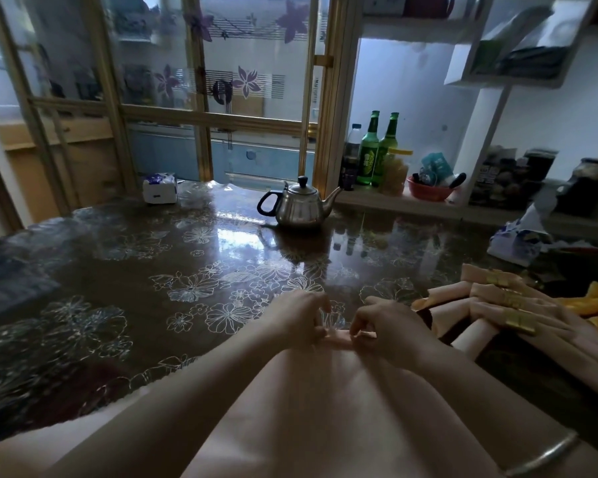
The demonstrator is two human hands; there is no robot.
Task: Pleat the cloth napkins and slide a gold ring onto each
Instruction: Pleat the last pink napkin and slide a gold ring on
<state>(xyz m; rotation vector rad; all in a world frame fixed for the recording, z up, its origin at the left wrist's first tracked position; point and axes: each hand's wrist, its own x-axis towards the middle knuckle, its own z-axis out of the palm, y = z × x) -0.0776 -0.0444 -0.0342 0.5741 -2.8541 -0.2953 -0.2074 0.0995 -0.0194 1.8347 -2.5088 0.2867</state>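
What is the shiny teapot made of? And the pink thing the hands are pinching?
The teapot looks like polished metal, probably steel: it mirrors the light. The napkin looks like soft matte cloth: it bunches into folds where the left hand and right hand pinch it.

peach napkin (pixel 311 401) runs off the bottom edge, its far fold partly hidden under left hand (pixel 299 315) and right hand (pixel 385 327); labels on green bottles (pixel 377 153) blurred.

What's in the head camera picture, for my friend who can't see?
The left hand and right hand pinch the far edge of a pale pink napkin on a dark flowered table. Finished napkins in gold rings lie at the right; a teapot stands behind.
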